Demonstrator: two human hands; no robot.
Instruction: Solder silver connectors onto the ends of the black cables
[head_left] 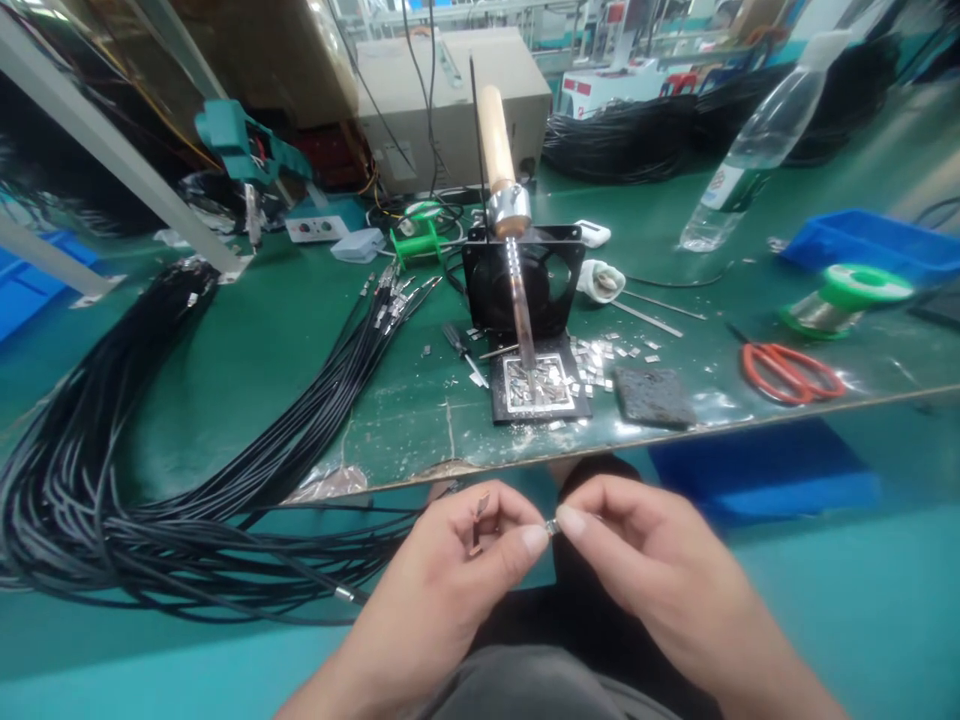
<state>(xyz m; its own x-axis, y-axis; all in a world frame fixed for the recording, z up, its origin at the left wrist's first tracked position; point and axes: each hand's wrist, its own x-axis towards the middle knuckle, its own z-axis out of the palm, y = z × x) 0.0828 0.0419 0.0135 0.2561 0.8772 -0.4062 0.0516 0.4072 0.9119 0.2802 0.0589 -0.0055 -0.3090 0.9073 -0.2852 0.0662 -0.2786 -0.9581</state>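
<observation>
My left hand [465, 560] is closed below the table's front edge, holding the stripped end of a thin black wire [478, 520] between its fingers. My right hand [637, 545] pinches a small metal terminal [551, 526] against the left thumb tip. Both hands meet above my lap. Straight ahead on the green table [315, 330] a soldering iron [506, 215] with a wooden handle leans with its tip down onto a black pad [536, 392] strewn with small metal pieces.
A big bundle of black cables [150, 480] sprawls at the left. Behind the iron sits a small black fan [525, 275]. Red scissors [791, 372], a solder spool [844, 297], a blue tray [870, 245], a plastic bottle [757, 140] and a dark sponge [656, 397] lie at the right.
</observation>
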